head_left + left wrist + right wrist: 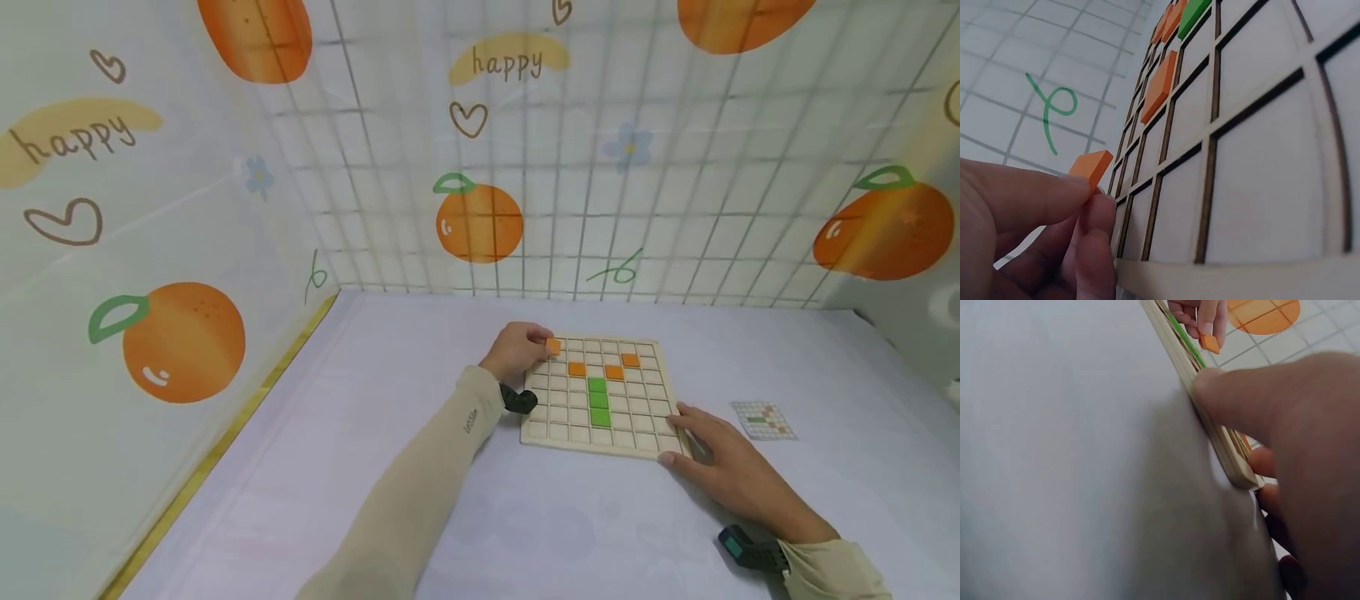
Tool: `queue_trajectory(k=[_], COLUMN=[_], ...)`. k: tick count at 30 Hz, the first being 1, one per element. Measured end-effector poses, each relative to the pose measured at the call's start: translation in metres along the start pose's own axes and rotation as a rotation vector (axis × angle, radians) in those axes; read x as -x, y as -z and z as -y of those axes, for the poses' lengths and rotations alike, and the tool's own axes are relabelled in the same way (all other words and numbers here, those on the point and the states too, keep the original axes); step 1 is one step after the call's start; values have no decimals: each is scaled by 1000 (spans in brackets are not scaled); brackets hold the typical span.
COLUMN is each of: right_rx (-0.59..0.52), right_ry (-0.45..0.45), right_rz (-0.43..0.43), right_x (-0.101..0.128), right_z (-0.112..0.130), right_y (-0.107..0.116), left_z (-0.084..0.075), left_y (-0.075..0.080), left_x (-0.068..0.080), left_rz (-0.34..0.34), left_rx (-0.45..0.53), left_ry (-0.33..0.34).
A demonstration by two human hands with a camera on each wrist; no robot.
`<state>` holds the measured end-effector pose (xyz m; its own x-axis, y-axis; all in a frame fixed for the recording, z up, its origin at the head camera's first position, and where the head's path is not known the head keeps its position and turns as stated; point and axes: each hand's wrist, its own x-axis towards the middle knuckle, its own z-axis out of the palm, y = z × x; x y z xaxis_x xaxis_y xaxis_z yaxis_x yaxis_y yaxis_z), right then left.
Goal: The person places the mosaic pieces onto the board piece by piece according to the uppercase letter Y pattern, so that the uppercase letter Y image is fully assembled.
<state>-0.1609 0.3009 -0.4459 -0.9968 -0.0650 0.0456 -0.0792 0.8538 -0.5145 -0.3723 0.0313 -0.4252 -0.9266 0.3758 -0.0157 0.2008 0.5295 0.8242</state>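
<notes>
A wooden grid board (645, 446) lies on the white table. Orange tiles (577, 368) sit in its upper cells and a green column (598, 402) runs down the middle. My left hand (517, 350) pinches an orange square tile (553, 347) between thumb and fingers at the board's far left corner; the left wrist view shows the tile (1091, 167) held just above the edge cells. My right hand (720, 454) lies flat against the board's near right corner, fingers straight, thumb (1241, 394) pressed on the board's edge (1210, 425).
A small pattern card (762, 419) lies on the table right of the board. Walls covered in orange-print sheeting and wire mesh close off the back and left. A yellow strip (217, 450) runs along the left edge of the table.
</notes>
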Motion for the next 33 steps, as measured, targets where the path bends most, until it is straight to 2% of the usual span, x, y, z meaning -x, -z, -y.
queue_trajectory(k=[6,14,24,33], right_rx=[-1,2,-11,-8], right_ry=[-5,7,27,32], right_rz=[0,-8,-18,-21], right_x=[2,3,2,1], right_z=[1,1,-2,-3], right_y=[-2,0,-1,1], left_z=[4,-2,-6,-10], left_y=[-4,-6,-8,-9], left_x=[-2,-2,1,1], left_rz=[12,5,-3,-13], left_rx=[-67,-60,-111,-147], left_ry=[-37,-16,-56,-27])
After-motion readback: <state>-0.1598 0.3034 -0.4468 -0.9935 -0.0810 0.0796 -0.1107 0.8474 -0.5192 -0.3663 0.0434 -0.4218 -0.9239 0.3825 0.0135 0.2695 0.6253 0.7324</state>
